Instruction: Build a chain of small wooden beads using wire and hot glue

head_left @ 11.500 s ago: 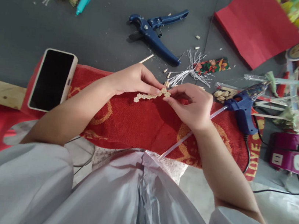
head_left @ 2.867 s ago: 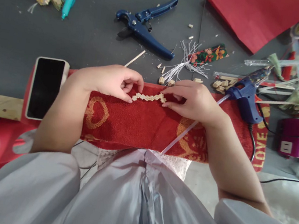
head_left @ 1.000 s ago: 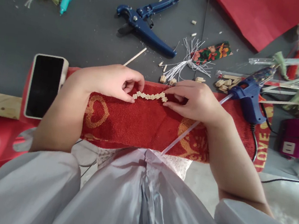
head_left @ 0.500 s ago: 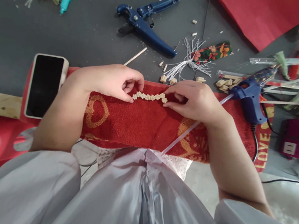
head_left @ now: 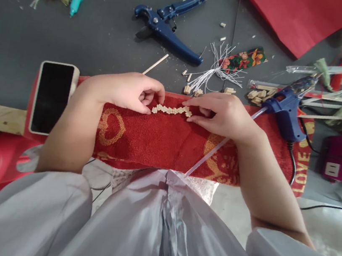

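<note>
A wavy cream-coloured strip of small joined pieces (head_left: 171, 110) lies on the red towel (head_left: 143, 141). My left hand (head_left: 140, 94) is at the strip's left end, its thumb and forefinger apart with a gap between them. At the right end, my right hand (head_left: 214, 113) has its thumb and forefinger spread around the strip's tip, and the other fingers are curled. Neither hand visibly grips the strip.
Behind the towel lie a blue cutter (head_left: 168, 30), white threads (head_left: 216, 68), a patterned piece (head_left: 246, 60) and small wooden pieces (head_left: 260, 94). A blue glue gun (head_left: 287, 112) rests at right, a phone (head_left: 52, 98) at left. Red paper (head_left: 301, 19) is at back right.
My left thumb has drawn slightly away from the strip's left end. My right forefinger has shifted a little to the left above the strip. The strip looks unmoved.
</note>
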Motion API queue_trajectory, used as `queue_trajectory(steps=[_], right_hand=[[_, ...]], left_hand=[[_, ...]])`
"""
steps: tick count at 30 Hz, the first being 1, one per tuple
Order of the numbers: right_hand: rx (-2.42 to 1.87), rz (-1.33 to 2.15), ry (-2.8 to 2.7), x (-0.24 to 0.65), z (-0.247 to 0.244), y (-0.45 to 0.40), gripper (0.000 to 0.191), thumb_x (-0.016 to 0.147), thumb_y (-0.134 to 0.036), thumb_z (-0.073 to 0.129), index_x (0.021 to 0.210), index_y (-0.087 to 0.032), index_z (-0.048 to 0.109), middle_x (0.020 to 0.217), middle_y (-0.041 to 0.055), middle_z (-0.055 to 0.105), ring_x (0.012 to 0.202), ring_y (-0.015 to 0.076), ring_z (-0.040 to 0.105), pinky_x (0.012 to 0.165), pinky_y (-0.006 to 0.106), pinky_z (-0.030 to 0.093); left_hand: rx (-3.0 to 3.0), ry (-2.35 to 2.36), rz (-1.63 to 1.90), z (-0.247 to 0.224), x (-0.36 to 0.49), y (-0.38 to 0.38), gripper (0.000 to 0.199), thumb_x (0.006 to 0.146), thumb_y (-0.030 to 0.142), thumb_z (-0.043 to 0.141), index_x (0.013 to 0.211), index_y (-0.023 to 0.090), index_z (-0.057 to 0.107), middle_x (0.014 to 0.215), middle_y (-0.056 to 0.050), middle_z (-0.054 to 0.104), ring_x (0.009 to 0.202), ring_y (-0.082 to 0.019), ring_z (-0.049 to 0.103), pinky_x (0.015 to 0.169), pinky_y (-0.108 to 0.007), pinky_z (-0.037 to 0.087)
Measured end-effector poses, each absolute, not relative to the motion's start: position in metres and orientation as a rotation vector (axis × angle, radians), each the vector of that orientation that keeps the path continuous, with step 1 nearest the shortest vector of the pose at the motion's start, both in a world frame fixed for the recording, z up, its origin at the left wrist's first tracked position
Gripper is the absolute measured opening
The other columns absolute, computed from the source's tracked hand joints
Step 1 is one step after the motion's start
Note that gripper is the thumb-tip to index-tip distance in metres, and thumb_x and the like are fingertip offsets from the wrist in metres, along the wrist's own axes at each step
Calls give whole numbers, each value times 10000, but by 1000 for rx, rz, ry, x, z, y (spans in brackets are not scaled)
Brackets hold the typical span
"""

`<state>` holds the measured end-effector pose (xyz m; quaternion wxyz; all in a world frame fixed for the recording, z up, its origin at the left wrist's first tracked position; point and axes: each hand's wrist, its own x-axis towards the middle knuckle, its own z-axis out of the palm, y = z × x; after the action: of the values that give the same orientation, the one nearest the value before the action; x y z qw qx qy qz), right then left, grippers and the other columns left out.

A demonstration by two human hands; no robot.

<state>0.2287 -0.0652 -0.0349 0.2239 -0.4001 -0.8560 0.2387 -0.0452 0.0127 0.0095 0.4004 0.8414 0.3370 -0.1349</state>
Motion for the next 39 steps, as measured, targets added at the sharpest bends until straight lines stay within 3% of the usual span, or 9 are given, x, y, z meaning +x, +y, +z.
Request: queue_trajectory(steps=[14, 18, 25, 32, 39], right_hand=[[-1124, 750, -2358, 229, -33, -63, 173, 900, -270, 646, 1025, -236, 762, 819, 35, 722, 737, 190, 647, 723, 331, 500], [-1093, 810, -2316, 233, -30, -62, 202, 914, -373, 678, 1067, -259, 746, 798, 9, 694, 674, 163, 592, 691, 315, 473], [-1001, 970, -2149, 238, -15, -61, 354, 888, -579, 708, 1007, -249, 748, 808, 25, 700, 699, 158, 596, 679, 308, 491], [-955, 1252, -1900, 238, -15, -65, 358, 816, -512, 810, 994, -210, 734, 882, 44, 738, 734, 154, 657, 666, 298, 559], [-894, 1315, -1854, 240, -15, -64, 361, 815, -508, 821, 1035, -228, 761, 904, 42, 746, 736, 156, 670, 658, 306, 570]], left_hand=[[2097, 866, -260, 9, -43, 10, 300, 757, 355, 698, 1018, 208, 693, 729, 6, 597, 670, -126, 545, 652, -267, 398], [2057, 873, -175, 15, -45, 8, 343, 769, 375, 712, 1058, 189, 711, 751, 2, 599, 696, -117, 542, 677, -259, 422], [1890, 822, -29, 23, -47, 4, 470, 773, 458, 744, 1165, 199, 728, 924, -61, 733, 840, -166, 672, 745, -262, 522], [1797, 800, 61, 19, -48, 2, 456, 730, 465, 815, 1110, 219, 759, 978, -78, 768, 854, -176, 717, 770, -266, 568], [1892, 794, 111, 21, -46, -1, 522, 755, 618, 775, 1093, 220, 774, 1001, -107, 778, 889, -193, 718, 738, -263, 556]])
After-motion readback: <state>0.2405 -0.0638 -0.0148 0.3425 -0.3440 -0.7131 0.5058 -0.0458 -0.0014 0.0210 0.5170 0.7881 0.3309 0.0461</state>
